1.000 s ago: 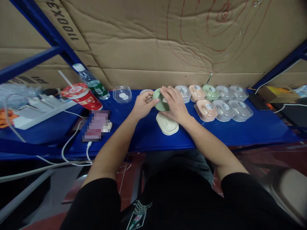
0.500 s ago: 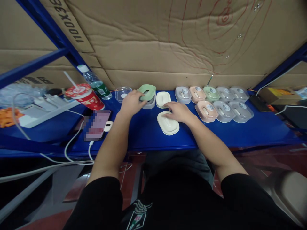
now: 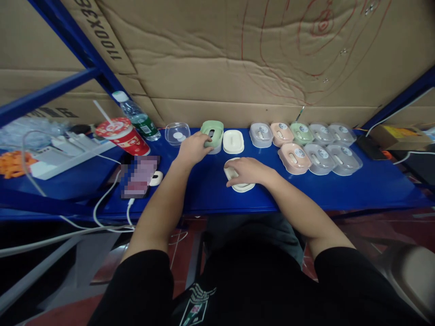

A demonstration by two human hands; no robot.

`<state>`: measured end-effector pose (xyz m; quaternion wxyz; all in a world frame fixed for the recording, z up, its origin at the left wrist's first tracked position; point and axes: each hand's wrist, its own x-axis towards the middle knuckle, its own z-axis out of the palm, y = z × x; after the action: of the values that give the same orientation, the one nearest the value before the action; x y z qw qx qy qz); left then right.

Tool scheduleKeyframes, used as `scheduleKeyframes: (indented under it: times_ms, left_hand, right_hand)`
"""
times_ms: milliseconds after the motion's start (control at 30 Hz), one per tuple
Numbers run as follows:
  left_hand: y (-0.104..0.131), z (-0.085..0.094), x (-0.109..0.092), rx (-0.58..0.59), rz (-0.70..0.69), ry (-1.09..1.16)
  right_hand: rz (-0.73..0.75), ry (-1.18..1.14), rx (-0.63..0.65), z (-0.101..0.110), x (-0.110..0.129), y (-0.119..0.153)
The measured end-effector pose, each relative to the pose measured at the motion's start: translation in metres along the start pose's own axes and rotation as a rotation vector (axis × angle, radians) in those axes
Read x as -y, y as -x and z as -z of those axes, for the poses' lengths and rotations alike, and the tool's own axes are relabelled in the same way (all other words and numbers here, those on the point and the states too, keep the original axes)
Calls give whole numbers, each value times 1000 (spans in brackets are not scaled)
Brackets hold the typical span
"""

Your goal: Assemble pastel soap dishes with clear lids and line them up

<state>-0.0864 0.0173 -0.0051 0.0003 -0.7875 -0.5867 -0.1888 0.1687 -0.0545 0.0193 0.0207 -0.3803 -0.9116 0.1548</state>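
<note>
My left hand [image 3: 194, 148] has its fingers curled on the near left edge of a green lid [image 3: 215, 128]. That lid sits level on a pale grey box, whose lower side shows only in part. My right hand [image 3: 250, 170] arches over an oval cream soap-dish-like piece [image 3: 245, 187], fingers and thumb at its left part, hiding much of it. Behind this, a smaller cream piece [image 3: 233, 141] with a raised middle lies flat beside the green lid. A clear plastic cover [image 3: 177, 134] rests left of the green lid.
Lidded boxes in grey [image 3: 261, 134], pink [image 3: 294, 157] and green [image 3: 301, 133] stand in rows at right. To the left are a red cup [image 3: 126, 139] with a straw, a water bottle [image 3: 144, 124], a phone [image 3: 141, 176] and cables. Cardboard [image 3: 204, 59] backs the blue table.
The green lid has gone from tilted to level on the grey box. My right hand has come nearer from the small cream piece onto the oval one. The view has shifted slightly.
</note>
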Motion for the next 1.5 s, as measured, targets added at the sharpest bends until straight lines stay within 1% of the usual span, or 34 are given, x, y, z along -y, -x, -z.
scheduleKeyframes:
  times_ms: [100, 200, 267, 333, 400, 467, 533, 633, 733, 800, 933, 1033, 1133, 1233, 1300, 1400, 1500]
  left_hand:
    - [0, 1, 1, -102, 48, 48]
    - [-3, 2, 4, -279, 153, 125]
    - [-6, -1, 7, -389, 240, 225]
    - [-10, -8, 8, -440, 292, 398]
    - [-12, -15, 7, -422, 304, 582]
    - [-11, -21, 2, -380, 328, 670]
    - [-8, -21, -3, -361, 363, 617]
    - [-5, -14, -8, -337, 422, 421]
    - [-5, -6, -7, -260, 494, 289]
    - [-6, -5, -3, -236, 503, 244]
    - [-9, -12, 5, -263, 476, 231]
    - [-10, -18, 9, -266, 498, 223]
    - [-11, -21, 13, -231, 497, 201]
    - [-11, -19, 13, -137, 505, 158]
    - [-10, -16, 11, -103, 513, 141]
    - [-7, -10, 7, -138, 497, 155]
    - [-4, -7, 3, -183, 397, 190]
  right_hand:
    - [-2, 2, 14, -4, 3, -2]
    - [3, 5, 11, -3, 4, -2]
    - [3, 5, -7, -1, 4, 0]
    - [-9, 0, -38, 1, 1, 2]
    - [-27, -4, -66, 4, -4, 4]
    - [-43, 1, -66, 5, -9, 6]
    - [-49, 13, -46, 5, -12, 7]
    - [-50, 18, -28, 4, -13, 7]
    - [-46, 11, -22, 3, -11, 6]
    - [-44, 10, -20, 2, -10, 5]
    - [-33, 6, -20, 1, -10, 4]
    - [-33, 5, -15, 0, -11, 4]
    - [-32, 7, -18, 0, -12, 3]
    - [-25, 7, -23, -2, -13, 3]
    - [-22, 8, -25, -3, -13, 2]
    - [-24, 5, -33, -3, -13, 2]
    - [-31, 2, -36, -1, -11, 3]
